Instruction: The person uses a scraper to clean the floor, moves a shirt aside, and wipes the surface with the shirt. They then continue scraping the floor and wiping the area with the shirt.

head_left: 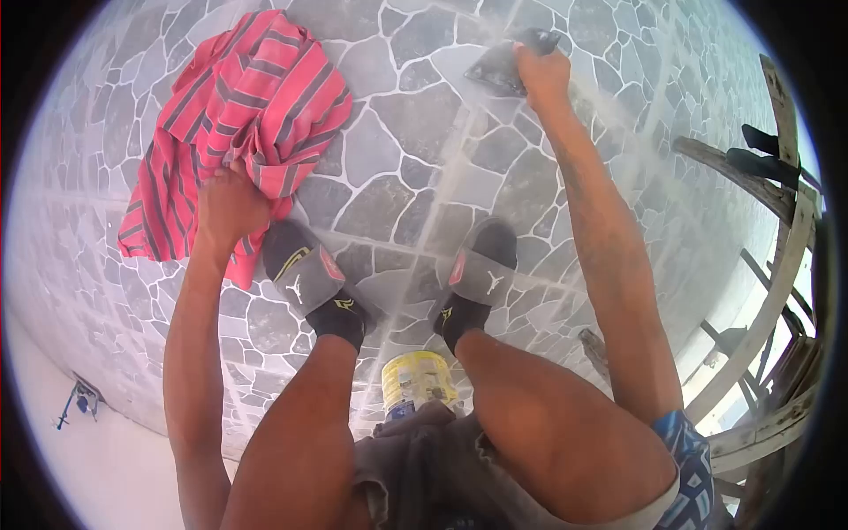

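A pink cloth with grey stripes (pixel 256 97) hangs bunched on the left side of the head view. My left hand (pixel 231 201) is closed around a gathered fold near its lower middle, with the fingertips partly hidden in the fabric. At the upper right, my right hand (pixel 542 75) grips a dark, crumpled plastic bag (pixel 496 71) against the stone-patterned floor. The bag spreads out to the left of the fingers, and a small dark corner sticks up above them. What the bag contains, if anything, cannot be seen.
My feet in grey slides (pixel 305 276) and black socks rest on the stone-patterned floor (pixel 389 132). A yellow bucket (pixel 417 378) stands between my legs. Wooden pieces (pixel 791 230) form a frame along the right edge. A small blue object (pixel 66 411) is by the wall at left.
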A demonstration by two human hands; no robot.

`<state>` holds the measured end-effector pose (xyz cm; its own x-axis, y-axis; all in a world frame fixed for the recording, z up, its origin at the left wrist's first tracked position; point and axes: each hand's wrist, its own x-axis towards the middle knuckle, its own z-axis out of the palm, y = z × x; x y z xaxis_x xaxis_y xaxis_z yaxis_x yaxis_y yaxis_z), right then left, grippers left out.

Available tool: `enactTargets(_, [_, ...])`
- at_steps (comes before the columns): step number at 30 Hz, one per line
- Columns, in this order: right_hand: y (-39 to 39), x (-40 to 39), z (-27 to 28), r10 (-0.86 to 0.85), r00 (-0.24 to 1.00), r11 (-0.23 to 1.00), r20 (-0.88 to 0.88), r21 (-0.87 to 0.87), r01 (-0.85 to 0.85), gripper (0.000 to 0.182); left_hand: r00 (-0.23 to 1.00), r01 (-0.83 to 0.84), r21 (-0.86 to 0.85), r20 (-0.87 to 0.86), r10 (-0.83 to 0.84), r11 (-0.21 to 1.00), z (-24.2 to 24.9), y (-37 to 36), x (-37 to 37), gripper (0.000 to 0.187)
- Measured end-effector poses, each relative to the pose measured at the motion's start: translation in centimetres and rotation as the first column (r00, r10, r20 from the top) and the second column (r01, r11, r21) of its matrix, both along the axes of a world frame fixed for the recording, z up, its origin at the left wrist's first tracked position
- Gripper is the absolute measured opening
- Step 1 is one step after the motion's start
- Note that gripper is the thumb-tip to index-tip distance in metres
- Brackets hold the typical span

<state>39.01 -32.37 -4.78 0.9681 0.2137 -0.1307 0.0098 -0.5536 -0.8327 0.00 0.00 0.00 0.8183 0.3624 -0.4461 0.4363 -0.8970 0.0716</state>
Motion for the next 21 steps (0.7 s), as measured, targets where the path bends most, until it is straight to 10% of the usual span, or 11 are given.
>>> enactTargets(2, [0.1, 1.7, 2.0, -0.114, 0.981, 0.958, -0.157, -0.280, 0.066, 0.039, 0.997, 0.016, -0.032, 0.070, -0.014, 0.999, -1.1, -0.3, 0.4, 0.040])
enactTargets(9, [0.4, -4.2, 1.5, -0.076, 0.994, 0.997, 0.077, 0.029, 0.074, 0.035, 0.999, -0.037, 0.025, 0.027, 0.037, 0.999, 1.3, 0.3, 0.1, 0.038])
enactTargets(12, [2.9, -1.4, 3.6, -0.198, 0.962, 0.972, -0.187, -0.163, 0.169, 0.039, 0.999, -0.033, 0.012, -0.014, 0.033, 0.999, 1.1, 0.3, 0.4, 0.038])
enactTargets(21, [0.2, -4.4, 1.8, -0.164, 0.984, 0.980, -0.064, -0.124, 0.155, 0.043, 1.000, -0.018, 0.028, -0.021, 0.018, 0.999, 1.1, 0.2, -0.1, 0.042])
